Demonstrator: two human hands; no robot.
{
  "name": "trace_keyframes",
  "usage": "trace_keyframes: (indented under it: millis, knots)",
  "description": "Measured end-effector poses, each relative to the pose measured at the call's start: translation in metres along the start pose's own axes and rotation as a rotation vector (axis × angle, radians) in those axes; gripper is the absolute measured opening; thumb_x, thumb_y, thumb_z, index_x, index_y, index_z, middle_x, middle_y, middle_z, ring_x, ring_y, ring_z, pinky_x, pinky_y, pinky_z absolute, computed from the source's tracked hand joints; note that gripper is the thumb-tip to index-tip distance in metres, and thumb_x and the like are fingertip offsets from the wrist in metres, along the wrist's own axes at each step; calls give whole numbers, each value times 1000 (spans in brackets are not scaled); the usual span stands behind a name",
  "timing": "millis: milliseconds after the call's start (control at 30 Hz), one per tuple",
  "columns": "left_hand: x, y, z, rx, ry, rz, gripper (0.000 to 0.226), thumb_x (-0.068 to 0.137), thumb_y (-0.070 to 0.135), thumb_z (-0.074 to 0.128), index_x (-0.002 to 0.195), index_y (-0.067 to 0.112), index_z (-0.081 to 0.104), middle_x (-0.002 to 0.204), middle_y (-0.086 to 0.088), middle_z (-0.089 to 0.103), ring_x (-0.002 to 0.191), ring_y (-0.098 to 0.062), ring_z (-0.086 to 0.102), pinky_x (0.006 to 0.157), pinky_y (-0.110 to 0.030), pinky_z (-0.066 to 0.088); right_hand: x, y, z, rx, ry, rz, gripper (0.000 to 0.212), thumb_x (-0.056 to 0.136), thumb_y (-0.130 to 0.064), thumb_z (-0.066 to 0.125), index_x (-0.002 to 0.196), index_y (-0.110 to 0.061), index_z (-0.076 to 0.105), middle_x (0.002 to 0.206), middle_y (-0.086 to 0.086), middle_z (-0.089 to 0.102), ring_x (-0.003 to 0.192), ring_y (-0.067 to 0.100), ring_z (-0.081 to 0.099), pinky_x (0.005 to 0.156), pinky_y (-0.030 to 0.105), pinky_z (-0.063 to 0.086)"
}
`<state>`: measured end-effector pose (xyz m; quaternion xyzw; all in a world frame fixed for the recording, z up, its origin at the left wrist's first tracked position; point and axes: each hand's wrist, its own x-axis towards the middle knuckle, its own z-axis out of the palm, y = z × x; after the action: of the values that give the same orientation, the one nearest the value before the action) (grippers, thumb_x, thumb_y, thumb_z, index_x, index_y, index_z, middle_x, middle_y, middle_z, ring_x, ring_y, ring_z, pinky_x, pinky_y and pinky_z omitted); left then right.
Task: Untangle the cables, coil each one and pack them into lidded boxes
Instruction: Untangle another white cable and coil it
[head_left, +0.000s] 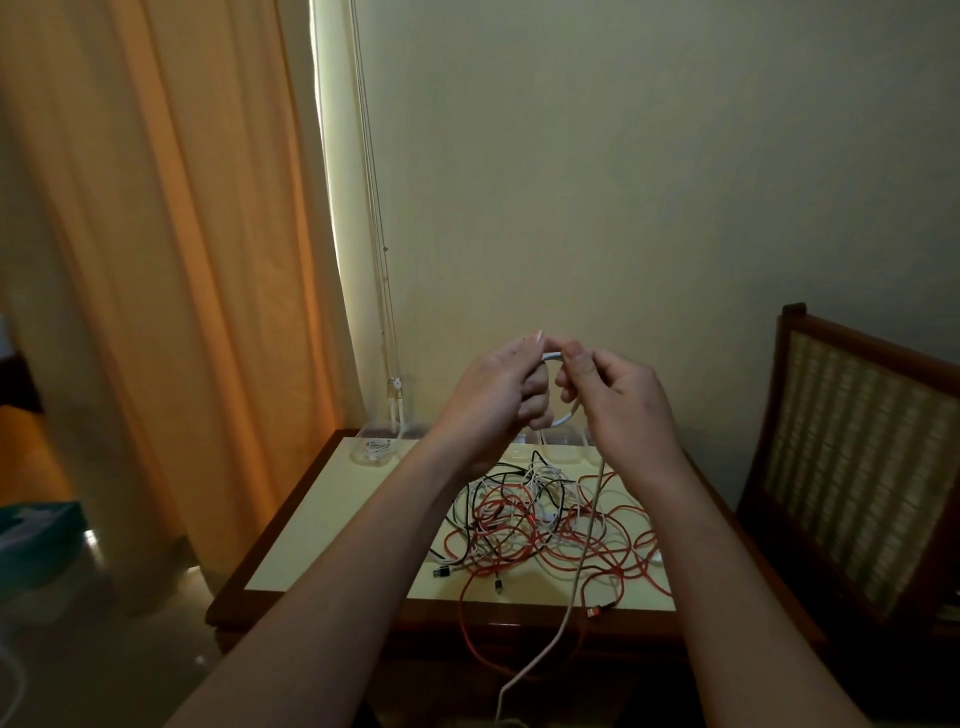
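Both hands are raised above the small table (332, 519). My left hand (498, 395) and my right hand (618, 400) pinch a white cable (584, 561) between them, bent into a small loop at fingertip height. Its long tail drops past the table's front edge toward the floor. Under the hands lies a tangle of red, black and white cables (540, 525). A clear box (376, 447) holding a coiled white cable stands at the table's back left corner. More clear boxes (561, 447) stand at the back, partly hidden behind my hands.
A wooden chair with a woven back (857, 457) stands close to the table's right side. An orange curtain (171, 260) hangs on the left, with blind cords (387, 312) beside it. One red cable end (597, 610) hangs over the front edge.
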<state>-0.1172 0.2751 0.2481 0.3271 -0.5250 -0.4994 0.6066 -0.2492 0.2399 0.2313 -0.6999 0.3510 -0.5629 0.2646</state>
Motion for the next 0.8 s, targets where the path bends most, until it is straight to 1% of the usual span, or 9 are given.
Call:
trace_keyframes:
  millis: [67, 133, 267, 400, 467, 533, 667, 733, 800]
  knots:
    - [0, 0, 2, -76, -7, -12, 30, 108, 28, 40, 107, 8, 62, 56, 6, 24, 44, -7, 21, 43, -21, 21, 0, 1, 1, 12, 1, -4, 43, 103, -46, 49, 74, -19, 65, 63, -6, 60, 47, 2, 41, 47, 23, 33]
    - [0, 0, 3, -82, -10, -16, 26, 106, 28, 44, 111, 7, 60, 56, 7, 23, 43, -5, 19, 40, -19, 17, 1, 2, 2, 34, -2, -2, 44, 102, -48, 50, 73, -18, 66, 61, -7, 59, 48, 2, 41, 48, 23, 31]
    - [2, 2, -1, -104, 26, -17, 20, 106, 22, 46, 105, 10, 62, 56, 8, 25, 42, -3, 19, 37, -16, 16, -1, 5, 0, 91, -34, 34, 42, 100, -51, 54, 79, -19, 70, 62, -8, 56, 50, 5, 40, 50, 25, 31]
    - [7, 12, -19, -290, 103, 5, 24, 106, 21, 43, 108, 7, 62, 51, 10, 24, 37, -1, 19, 33, -15, 16, -5, 16, -13, 48, -36, 106, 32, 99, -47, 56, 90, -21, 72, 72, -8, 59, 57, -4, 47, 58, 20, 40]
    - [10, 20, -30, -386, 145, 14, 24, 107, 22, 42, 103, 9, 62, 48, 10, 23, 34, -1, 19, 31, -15, 14, -7, 25, -22, 33, -24, 131, 31, 98, -46, 59, 92, -19, 71, 79, -2, 60, 64, -1, 50, 65, 25, 44]
    - [12, 28, -40, -462, 187, 14, 24, 107, 22, 42, 99, 11, 61, 46, 9, 22, 32, -3, 19, 31, -17, 13, -9, 36, -30, 31, -4, 158, 29, 96, -47, 62, 91, -19, 69, 82, 1, 60, 69, 5, 52, 67, 29, 45]
    - [13, 38, -54, -571, 254, 9, 22, 104, 18, 43, 94, 11, 62, 45, 8, 20, 32, -5, 16, 34, -19, 9, -10, 50, -40, -4, 54, 169, 20, 93, -44, 68, 88, -24, 69, 84, -6, 64, 75, 9, 56, 69, 30, 47]
    - [12, 39, -55, -613, 274, 8, 26, 99, 16, 39, 94, 9, 63, 47, 7, 22, 33, -6, 16, 35, -19, 9, -10, 52, -39, -37, 59, 144, 19, 93, -41, 69, 86, -23, 70, 82, -6, 65, 75, 11, 57, 70, 32, 48]
    - [12, 37, -54, -606, 309, 26, 30, 97, 12, 35, 99, 7, 64, 48, 7, 22, 34, -7, 16, 35, -19, 10, -10, 52, -36, -92, 64, 110, 20, 94, -39, 67, 84, -21, 70, 77, -6, 65, 71, 10, 56, 68, 33, 49]
